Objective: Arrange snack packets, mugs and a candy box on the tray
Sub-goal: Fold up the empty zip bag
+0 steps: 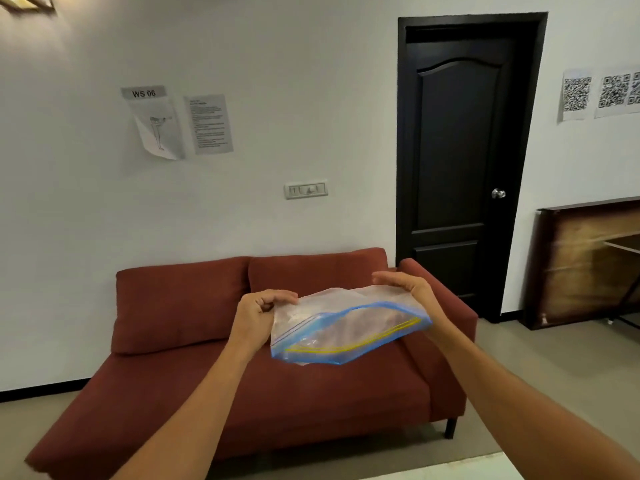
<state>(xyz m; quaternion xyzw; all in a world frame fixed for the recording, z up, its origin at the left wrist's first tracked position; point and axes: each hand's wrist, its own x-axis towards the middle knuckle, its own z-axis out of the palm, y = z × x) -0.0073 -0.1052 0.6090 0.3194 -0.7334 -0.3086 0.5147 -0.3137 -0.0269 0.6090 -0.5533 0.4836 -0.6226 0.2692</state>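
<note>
I hold a clear zip-lock bag (346, 323) with a blue and yellow seal strip up in the air in front of me, over a red sofa. My left hand (258, 315) pinches the bag's left edge with closed fingers. My right hand (412, 289) grips its right end, fingers stretched over the top. The bag's mouth faces me and looks slightly parted; I see nothing inside it. No tray, mugs, snack packets or candy box are in view.
A red two-seat sofa (242, 375) stands against the white wall. A dark door (457, 161) is shut at the right. A wooden table (588, 265) lies on its side at far right. A pale surface edge (467, 469) shows at the bottom.
</note>
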